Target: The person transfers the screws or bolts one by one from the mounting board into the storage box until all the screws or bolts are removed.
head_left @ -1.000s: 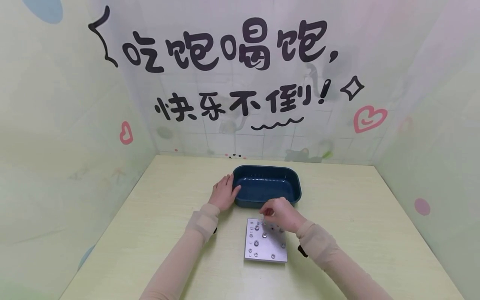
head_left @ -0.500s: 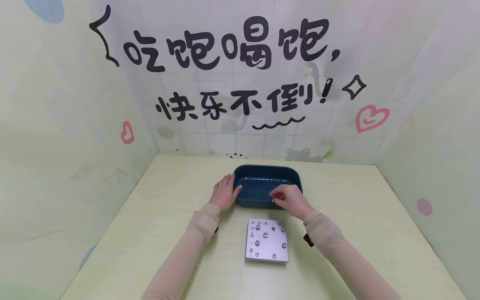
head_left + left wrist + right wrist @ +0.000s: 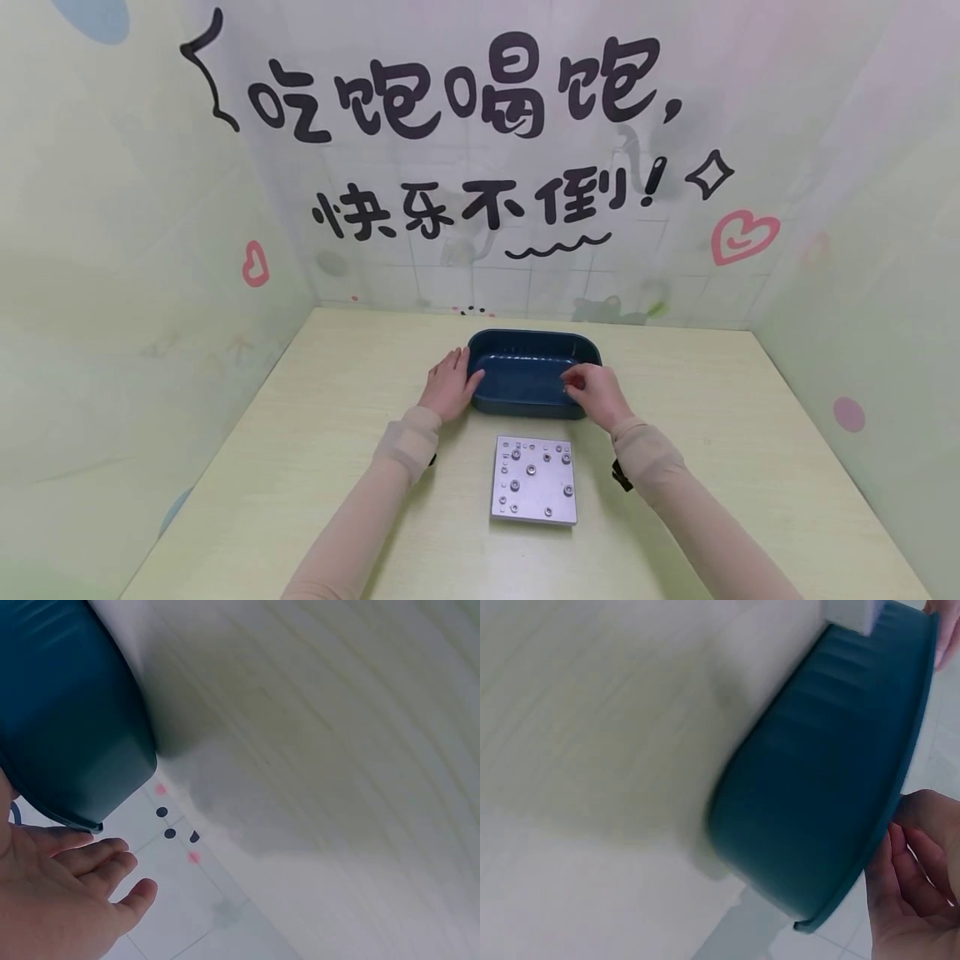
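Observation:
A dark blue oblong basin (image 3: 517, 407) stands toward the back of the table. My left hand (image 3: 446, 386) rests against its left end with extended fingers; in the left wrist view, the left hand (image 3: 67, 892) is at the basin's rim (image 3: 56, 814). At the opposite end, my right hand (image 3: 597, 394) reaches over the rim with thumb and fingers bent toward each other. The right wrist view has the right hand (image 3: 922, 885) beside the basin wall (image 3: 795, 802), its fingertips partly hidden behind the rim. Whether they pinch something small cannot be made out.
In front of the basin lies a square silver metal plate (image 3: 540, 496). Several socket-head screws (image 3: 531, 470) and smaller parts stand on it, mostly along the left and far sides. The pale wooden table (image 3: 360, 358) is enclosed by printed walls (image 3: 247, 183).
My right hand has left the plate's far edge and moved back and right, over the basin's right end. The left hand keeps its place at the basin's left end.

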A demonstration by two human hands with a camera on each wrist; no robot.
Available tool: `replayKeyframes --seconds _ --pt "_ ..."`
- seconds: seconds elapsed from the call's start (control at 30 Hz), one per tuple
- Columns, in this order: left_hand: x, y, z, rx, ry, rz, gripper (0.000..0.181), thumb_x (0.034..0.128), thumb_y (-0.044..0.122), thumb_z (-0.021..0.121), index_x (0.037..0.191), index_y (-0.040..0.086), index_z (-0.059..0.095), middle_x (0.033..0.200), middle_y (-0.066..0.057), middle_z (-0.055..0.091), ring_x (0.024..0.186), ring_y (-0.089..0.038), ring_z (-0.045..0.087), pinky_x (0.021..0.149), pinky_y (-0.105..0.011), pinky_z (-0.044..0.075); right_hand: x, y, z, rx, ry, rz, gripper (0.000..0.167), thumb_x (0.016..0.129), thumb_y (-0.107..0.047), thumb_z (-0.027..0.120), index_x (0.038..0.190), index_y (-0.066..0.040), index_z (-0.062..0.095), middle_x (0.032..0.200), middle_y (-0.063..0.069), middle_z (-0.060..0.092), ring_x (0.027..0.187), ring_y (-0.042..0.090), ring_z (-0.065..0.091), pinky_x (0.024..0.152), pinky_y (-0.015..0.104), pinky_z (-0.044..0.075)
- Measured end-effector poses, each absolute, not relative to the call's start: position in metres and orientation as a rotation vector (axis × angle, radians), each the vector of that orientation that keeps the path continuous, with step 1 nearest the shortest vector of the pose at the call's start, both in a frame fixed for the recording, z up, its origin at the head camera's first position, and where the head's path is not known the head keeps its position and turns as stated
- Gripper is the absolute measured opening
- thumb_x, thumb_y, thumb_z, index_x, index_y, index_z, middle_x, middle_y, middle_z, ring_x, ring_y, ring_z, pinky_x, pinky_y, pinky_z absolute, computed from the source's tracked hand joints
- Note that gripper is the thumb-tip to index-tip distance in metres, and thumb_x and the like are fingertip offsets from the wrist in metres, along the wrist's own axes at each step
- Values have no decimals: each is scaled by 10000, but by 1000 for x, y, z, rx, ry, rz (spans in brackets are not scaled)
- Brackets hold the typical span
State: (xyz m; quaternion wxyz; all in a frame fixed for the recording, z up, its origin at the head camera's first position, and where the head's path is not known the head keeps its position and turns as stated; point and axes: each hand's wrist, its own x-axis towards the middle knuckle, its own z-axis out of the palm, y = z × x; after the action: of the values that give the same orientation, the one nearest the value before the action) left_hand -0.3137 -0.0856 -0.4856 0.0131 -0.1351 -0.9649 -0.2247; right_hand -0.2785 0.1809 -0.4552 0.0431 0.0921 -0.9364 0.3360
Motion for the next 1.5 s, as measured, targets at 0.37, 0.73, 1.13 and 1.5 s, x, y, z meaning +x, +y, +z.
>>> replayKeyframes --seconds 0.37,0.73,1.13,1.5 --pt "-313 -85 -485 -425 -2992 -700 642 1064 385 398 1531 -36 270 1572 -255 303 1479 -388 263 1187 -549 236 -284 182 -467 262 -2920 998 170 894 33 666 1059 48 703 998 167 713 864 239 660 784 361 576" --pt "-312 -85 -484 -417 -2997 -701 646 1063 389 398 1531 -36 270 1573 -256 302 1478 -392 262 1188 -551 234 -284 185 -472 271 -2918 1004 225 916 -18 661 1131 42 687 1118 195 705 1005 300 682 867 393 568" --pt "-312 -84 -484 -411 -3001 -698 636 1065 380 396 1531 -34 272 1574 -252 304 1481 -385 260 1188 -549 233 -279 190 -470 292 -2883 1023 228 939 -60 648 1139 42 688 1133 199 705 1054 331 669 907 431 552" --pt "-314 -86 -487 -424 -2995 -692 639 1065 379 396 1531 -38 268 1574 -259 296 1482 -393 251 1182 -553 241 -264 196 -456 382 -2830 1028 232 933 -90 669 1128 30 706 1110 186 717 1006 323 689 862 424 570"
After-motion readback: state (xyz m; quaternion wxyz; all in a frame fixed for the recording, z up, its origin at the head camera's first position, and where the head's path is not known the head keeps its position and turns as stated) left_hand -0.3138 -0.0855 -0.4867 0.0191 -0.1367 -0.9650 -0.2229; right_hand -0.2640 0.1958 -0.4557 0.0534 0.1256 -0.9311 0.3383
